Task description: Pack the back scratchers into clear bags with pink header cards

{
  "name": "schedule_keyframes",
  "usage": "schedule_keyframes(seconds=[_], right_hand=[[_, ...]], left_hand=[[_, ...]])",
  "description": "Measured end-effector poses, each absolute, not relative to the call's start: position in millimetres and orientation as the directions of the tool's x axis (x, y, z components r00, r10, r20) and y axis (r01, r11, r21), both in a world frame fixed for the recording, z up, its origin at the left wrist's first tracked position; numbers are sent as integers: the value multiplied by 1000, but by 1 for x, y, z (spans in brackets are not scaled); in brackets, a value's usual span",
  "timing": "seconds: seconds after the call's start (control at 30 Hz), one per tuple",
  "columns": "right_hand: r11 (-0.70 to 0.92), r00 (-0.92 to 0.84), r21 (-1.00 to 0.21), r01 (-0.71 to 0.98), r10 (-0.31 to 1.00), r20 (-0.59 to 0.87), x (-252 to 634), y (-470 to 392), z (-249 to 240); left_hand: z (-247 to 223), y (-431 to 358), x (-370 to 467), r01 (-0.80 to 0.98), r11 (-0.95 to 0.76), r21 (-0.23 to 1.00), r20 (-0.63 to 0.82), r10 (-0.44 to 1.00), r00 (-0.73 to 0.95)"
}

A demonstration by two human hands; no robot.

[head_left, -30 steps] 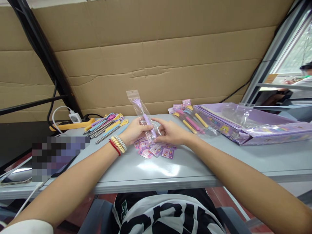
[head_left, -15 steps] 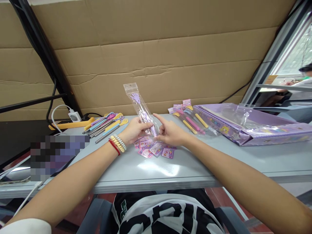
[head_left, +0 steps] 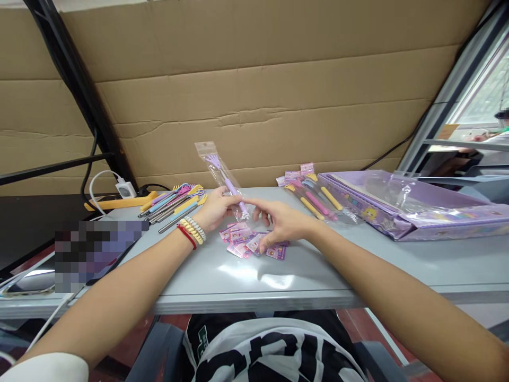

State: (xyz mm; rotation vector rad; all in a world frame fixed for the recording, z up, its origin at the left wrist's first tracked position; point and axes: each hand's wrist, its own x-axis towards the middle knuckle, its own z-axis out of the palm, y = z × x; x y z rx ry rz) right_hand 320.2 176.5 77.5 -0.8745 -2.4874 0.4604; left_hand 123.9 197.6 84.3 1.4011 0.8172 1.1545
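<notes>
In the head view my left hand [head_left: 213, 210] is closed on a purple back scratcher [head_left: 228, 183] inside a clear plastic bag [head_left: 205, 148]. The scratcher leans up to the left, its claw end on top. My right hand [head_left: 285, 219] is open, fingers spread. Its index finger reaches to the bag's lower end beside my left thumb; whether they touch, I cannot tell. Its thumb hangs low over a loose heap of small pink and purple cards [head_left: 239, 233] on the table. Left of my left hand lies a pile of unbagged back scratchers [head_left: 170, 204] with steel rods.
Several bagged back scratchers [head_left: 316, 199] with cards rest to the right, beside a purple open box [head_left: 382, 212] holding clear plastic. A white charger [head_left: 125, 188] and a blurred dark object [head_left: 103, 249] are on the left. A cardboard panel [head_left: 254, 95] stands behind the grey table [head_left: 191, 286].
My right thumb has dropped away from the bag towards the cards, and the right index finger, raised before, has come down to the left thumb. The bagged scratcher has tilted slightly left.
</notes>
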Motion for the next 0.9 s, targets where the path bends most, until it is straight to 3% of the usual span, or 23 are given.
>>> schedule_keyframes(seconds=[0.17, 0.27, 0.4, 0.5, 0.67, 0.9], right_hand=[[819, -665, -261, 511, 569, 483, 320, 183, 70], [845, -624, -218, 488, 513, 590, 320, 184, 70], [860, -663, -274, 431, 508, 550, 319, 182, 74], [808, -662, -341, 481, 589, 463, 316, 180, 76], [730, -590, -404, 552, 684, 430, 314, 179, 76], [620, -439, -500, 605, 783, 441, 313, 181, 75]], left_hand=[[83, 201, 121, -121, -182, 976, 206, 951, 229], [82, 200, 123, -117, -203, 972, 226, 944, 242], [81, 197, 127, -68, -243, 968, 253, 925, 284], [79, 195, 129, -47, -247, 968, 248, 902, 353], [75, 192, 130, -28, -235, 972, 216, 834, 508], [74, 191, 130, -78, -194, 978, 203, 801, 564]])
